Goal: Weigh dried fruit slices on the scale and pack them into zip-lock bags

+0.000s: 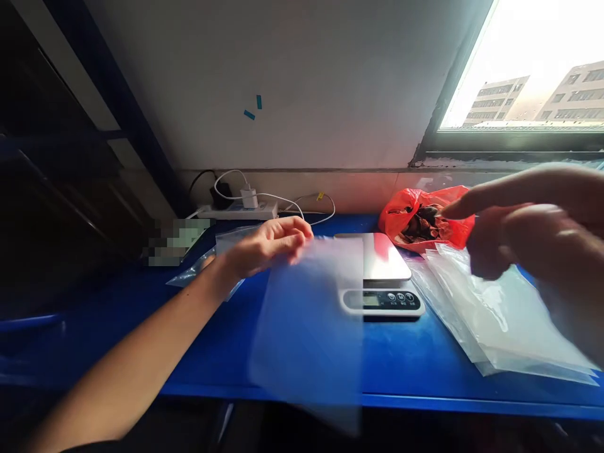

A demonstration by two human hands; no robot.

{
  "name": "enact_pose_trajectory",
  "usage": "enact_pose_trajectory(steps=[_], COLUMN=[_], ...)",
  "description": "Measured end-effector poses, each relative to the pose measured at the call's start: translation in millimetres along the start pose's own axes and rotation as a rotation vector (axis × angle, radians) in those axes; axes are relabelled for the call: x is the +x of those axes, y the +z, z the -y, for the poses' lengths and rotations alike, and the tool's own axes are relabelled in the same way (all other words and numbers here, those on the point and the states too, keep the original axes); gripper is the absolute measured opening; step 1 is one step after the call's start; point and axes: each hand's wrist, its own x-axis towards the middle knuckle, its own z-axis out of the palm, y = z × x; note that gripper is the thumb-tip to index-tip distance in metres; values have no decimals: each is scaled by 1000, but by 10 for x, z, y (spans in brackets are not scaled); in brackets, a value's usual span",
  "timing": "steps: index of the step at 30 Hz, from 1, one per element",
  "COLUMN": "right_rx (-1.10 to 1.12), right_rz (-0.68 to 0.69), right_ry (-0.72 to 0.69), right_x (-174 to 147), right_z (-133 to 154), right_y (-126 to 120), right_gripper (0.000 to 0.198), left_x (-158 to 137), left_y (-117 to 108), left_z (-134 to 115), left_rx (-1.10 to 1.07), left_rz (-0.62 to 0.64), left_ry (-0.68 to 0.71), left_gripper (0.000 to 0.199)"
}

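Observation:
A frosted, translucent plastic bag (314,327) hangs from my left hand (276,242), whose thumb and fingers pinch its top edge. Its lower end reaches past the table's front edge, and it covers the left part of a white digital kitchen scale (384,255). My right hand (533,226), blurred by motion, is in the air at the right. One finger stretches out leftward, apart from the others, with nothing seen in the grip. Behind that fingertip stands a red plastic bag (396,217) of dark reddish-brown dried pieces (419,226). Under this hand lies a stack of clear plastic bags (500,314).
A white power strip (236,212) with a charger (249,198) and loose cables runs along the wall. Another clear bag (198,270) lies behind my left forearm. The blue table (406,371) ends at a front edge. A window (523,75) is at upper right.

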Motion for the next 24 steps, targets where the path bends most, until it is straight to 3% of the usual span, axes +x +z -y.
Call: enact_pose_trajectory(steps=[3,7,10,14,19,24], right_rx=[52,245,317,367,461,479], right_rz=[31,111,239,443,441,426], right_ry=[-42,176,309,304,378,344], right_x=[-159,-276,-268,-255,-280,-276], right_z=[-11,-274,-407,-385,-328,-322], right_y=[375,735,744,669,654,644], right_gripper=[19,29,25,36,33,34], left_x=[-75,-108,-93,-80,-100,-106], left_y=[143,230,210,209,271,304], left_z=[-63,-58,-15,17,3,-14], left_rx=[148,243,298,346,362,405], left_rz=[47,16,-8,-15,30,31], left_ry=[35,138,176,186,183,180], left_gripper=[31,26,18,12,9,13])
